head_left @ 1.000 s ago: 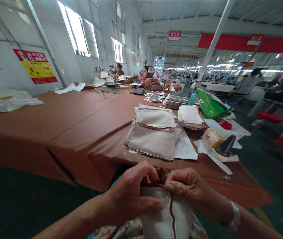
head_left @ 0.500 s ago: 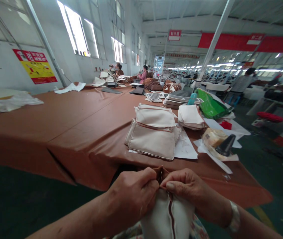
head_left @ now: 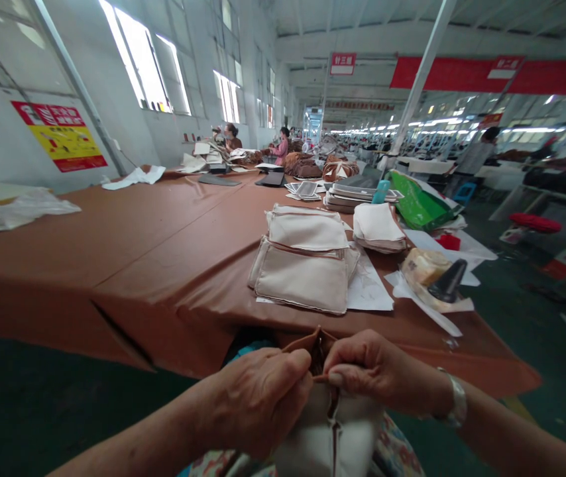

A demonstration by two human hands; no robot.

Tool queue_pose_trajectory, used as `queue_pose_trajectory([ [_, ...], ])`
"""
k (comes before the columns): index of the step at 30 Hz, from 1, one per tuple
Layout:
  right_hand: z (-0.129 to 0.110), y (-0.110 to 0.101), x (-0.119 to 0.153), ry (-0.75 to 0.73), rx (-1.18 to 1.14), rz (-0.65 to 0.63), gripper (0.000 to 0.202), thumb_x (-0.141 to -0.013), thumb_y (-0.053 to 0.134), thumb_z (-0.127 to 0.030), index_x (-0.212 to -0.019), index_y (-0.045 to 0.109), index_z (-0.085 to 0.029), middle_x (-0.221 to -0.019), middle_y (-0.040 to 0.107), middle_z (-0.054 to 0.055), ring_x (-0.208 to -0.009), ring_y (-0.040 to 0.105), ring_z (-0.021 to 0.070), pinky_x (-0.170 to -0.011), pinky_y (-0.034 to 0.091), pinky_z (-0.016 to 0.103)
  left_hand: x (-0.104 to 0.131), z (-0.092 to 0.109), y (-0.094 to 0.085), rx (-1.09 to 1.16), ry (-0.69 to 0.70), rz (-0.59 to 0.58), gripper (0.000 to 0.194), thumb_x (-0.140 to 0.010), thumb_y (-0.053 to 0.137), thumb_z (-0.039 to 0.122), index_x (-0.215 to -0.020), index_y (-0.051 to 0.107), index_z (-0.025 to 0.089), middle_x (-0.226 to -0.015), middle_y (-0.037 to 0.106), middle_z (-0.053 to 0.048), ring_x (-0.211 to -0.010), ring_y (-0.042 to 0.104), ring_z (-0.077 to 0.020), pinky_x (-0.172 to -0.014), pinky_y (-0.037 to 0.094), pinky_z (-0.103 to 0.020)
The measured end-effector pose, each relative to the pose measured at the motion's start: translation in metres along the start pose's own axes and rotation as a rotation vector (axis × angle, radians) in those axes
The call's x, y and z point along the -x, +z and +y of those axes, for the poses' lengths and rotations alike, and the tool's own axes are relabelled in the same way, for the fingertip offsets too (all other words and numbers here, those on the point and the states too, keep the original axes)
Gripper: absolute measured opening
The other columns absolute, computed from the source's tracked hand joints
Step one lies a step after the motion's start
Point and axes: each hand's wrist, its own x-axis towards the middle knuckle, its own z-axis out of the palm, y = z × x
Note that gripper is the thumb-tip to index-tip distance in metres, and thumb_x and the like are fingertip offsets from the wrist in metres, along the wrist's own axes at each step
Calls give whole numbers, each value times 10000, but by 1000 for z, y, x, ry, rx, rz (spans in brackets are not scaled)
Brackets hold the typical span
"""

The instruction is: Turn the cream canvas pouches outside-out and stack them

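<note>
My left hand [head_left: 266,391] is closed on the left side of a cream leather pouch [head_left: 357,424], its thumb uppermost. With thumb and index finger, my right hand [head_left: 375,368] pinches the brown edge on the other side. The pouch hangs over my lap below the table edge. A dark slit or seam runs down its middle, and brown lining [head_left: 300,344] shows where the top gapes between my hands. The fingertips of my left hand are partly hidden.
On the brown-covered table [head_left: 164,245] lie stacked cream pieces [head_left: 303,281], a smaller cream stack [head_left: 377,225] and a white sheet [head_left: 370,285]. Toward the right are a black cone [head_left: 448,281], a yellowish block [head_left: 425,266] and a green bag [head_left: 419,202]. Several people work farther back.
The top of the pouch gapes wider and shows more brown lining. My hands are slightly farther apart, still gripping its edges. The view has shifted a little.
</note>
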Motion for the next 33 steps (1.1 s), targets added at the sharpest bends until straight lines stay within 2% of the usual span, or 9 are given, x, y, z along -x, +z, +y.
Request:
queue_pose_trajectory([
  [3, -1, 1, -3, 3, 53, 19, 165, -881, 576, -205, -826, 670, -80, -668, 530, -13, -589, 394, 85, -515, 307, 188, 0, -4, -2, 154, -87, -67, 188, -940, 355, 105, -836, 503, 153, -746, 525, -26, -607, 464, -141, -554, 402, -259],
  [6, -7, 3, -3, 5, 116, 48, 118, -834, 568, -128, -787, 671, -91, -655, 531, -21, -580, 393, 83, -502, 299, 184, 0, -8, -5, 401, -136, 8, 109, -920, 396, 118, -929, 502, 138, -877, 535, -62, -817, 508, -169, -708, 434, -260],
  [9, -14, 5, -2, -11, 159, 60, 110, -811, 560, -98, -763, 659, -99, -656, 533, -22, -580, 400, 83, -505, 306, 183, -4, -9, -5, 669, -345, 28, 173, -961, 363, 209, -962, 517, 130, -891, 507, -54, -828, 477, -163, -753, 414, -270],
  [13, -19, 5, -1, -60, 216, 40, 122, -823, 547, -100, -731, 625, -112, -660, 515, -24, -587, 397, 85, -511, 316, 183, -10, -11, 1, 1024, -698, -195, 424, -980, 383, 442, -715, 508, 136, -666, 390, 22, -597, 340, -96, -530, 289, -220],
  [16, -22, 5, 2, -96, 244, 31, 116, -850, 554, -130, -749, 609, -117, -664, 503, -24, -588, 392, 86, -506, 313, 180, -13, -12, 2, 1269, -801, -344, 474, -894, 520, 554, -663, 465, 144, -604, 311, 48, -538, 247, -73, -465, 186, -226],
  [20, -22, 7, 4, -166, 225, 6, 197, -907, 561, -239, -746, 570, -125, -671, 500, -18, -587, 383, 86, -501, 317, 172, -13, -7, 1, 1343, -811, -338, 451, -869, 571, 542, -680, 479, 144, -607, 338, 45, -536, 264, -69, -455, 186, -218],
  [26, -10, 8, 3, -207, -50, 20, 332, -953, 527, -384, -767, 581, -114, -698, 489, -6, -590, 366, 85, -511, 308, 184, -5, 1, 11, 1495, -822, -165, 449, -861, 571, 553, -691, 437, 160, -590, 317, 58, -506, 241, -60, -448, 187, -211],
  [29, -10, 4, 4, -142, -116, 22, 386, -1003, 404, -429, -852, 581, -121, -762, 492, 10, -632, 370, 97, -538, 306, 199, -5, -1, 11, 1397, -814, -132, 447, -888, 532, 550, -692, 423, 163, -603, 318, 54, -510, 259, -61, -446, 189, -205],
  [33, -16, 5, 6, -114, -72, -52, 369, -959, 507, -444, -748, 517, -141, -699, 390, -27, -604, 299, 88, -504, 254, 196, -8, -8, 3, 1190, -714, -142, 476, -900, 512, 550, -653, 430, 152, -624, 338, 39, -540, 275, -69, -451, 203, -200],
])
